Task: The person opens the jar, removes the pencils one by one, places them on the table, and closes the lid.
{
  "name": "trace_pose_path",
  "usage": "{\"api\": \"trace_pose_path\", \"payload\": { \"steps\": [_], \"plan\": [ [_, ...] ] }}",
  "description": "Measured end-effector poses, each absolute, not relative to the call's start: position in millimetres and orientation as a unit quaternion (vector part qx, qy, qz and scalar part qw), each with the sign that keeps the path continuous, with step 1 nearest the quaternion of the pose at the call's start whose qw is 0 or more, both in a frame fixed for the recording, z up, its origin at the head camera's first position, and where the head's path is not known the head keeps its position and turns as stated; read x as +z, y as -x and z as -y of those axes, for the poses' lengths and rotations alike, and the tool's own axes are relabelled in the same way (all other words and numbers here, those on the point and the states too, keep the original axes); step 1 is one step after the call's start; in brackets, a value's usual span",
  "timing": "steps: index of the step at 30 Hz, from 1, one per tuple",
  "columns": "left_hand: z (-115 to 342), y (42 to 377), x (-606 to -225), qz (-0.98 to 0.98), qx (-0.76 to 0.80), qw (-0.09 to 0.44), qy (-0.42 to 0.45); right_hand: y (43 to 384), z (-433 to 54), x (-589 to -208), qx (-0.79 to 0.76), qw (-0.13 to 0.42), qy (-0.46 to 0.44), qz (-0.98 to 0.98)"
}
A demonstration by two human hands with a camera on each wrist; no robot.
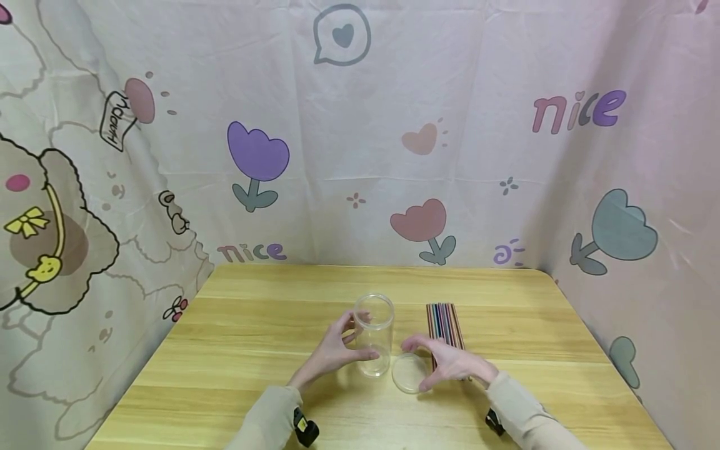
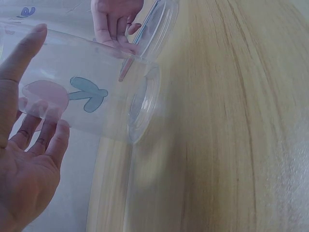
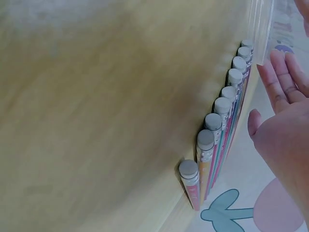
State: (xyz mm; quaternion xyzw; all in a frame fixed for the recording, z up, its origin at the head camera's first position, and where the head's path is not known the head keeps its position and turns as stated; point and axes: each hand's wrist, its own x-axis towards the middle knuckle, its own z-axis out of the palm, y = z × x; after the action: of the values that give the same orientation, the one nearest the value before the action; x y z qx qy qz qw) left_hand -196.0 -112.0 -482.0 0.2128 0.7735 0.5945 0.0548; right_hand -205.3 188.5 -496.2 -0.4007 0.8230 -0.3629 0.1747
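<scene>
A clear plastic jar [image 1: 375,337] stands upright and uncapped on the table. My left hand [image 1: 340,342] holds it from the left, thumb across the front and fingers behind; in the left wrist view the fingers [image 2: 41,128] show partly through its wall. Just right of the jar, a round clear lid [image 1: 409,373] lies on the wood. Around the lid's right side curves my right hand [image 1: 447,362], fingers spread, thumb by the near edge; whether it touches is unclear. Beneath and beyond that hand lies a row of colored pencils [image 1: 444,322], their pale round ends [image 3: 205,139] close to the right wrist camera.
The wooden table [image 1: 253,325] reaches back to a printed cloth [image 1: 349,144] with flowers and lettering. More of this cloth hangs along the left and right sides. A small black device [image 1: 305,430] is strapped at the left wrist.
</scene>
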Motion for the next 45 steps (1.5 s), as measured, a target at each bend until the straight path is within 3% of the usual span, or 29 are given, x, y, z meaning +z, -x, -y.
{"api": "trace_pose_path", "payload": {
  "steps": [22, 45],
  "plan": [
    [111.4, 196.8, -483.9, -0.773, 0.594, 0.051, -0.216, 202.1, -182.5, -495.8, -0.288, 0.140, 0.421, -0.849],
    [112.4, 197.6, -484.8, -0.773, 0.595, 0.052, -0.213, 199.1, -183.8, -492.2, -0.317, 0.162, 0.393, -0.848]
  ]
}}
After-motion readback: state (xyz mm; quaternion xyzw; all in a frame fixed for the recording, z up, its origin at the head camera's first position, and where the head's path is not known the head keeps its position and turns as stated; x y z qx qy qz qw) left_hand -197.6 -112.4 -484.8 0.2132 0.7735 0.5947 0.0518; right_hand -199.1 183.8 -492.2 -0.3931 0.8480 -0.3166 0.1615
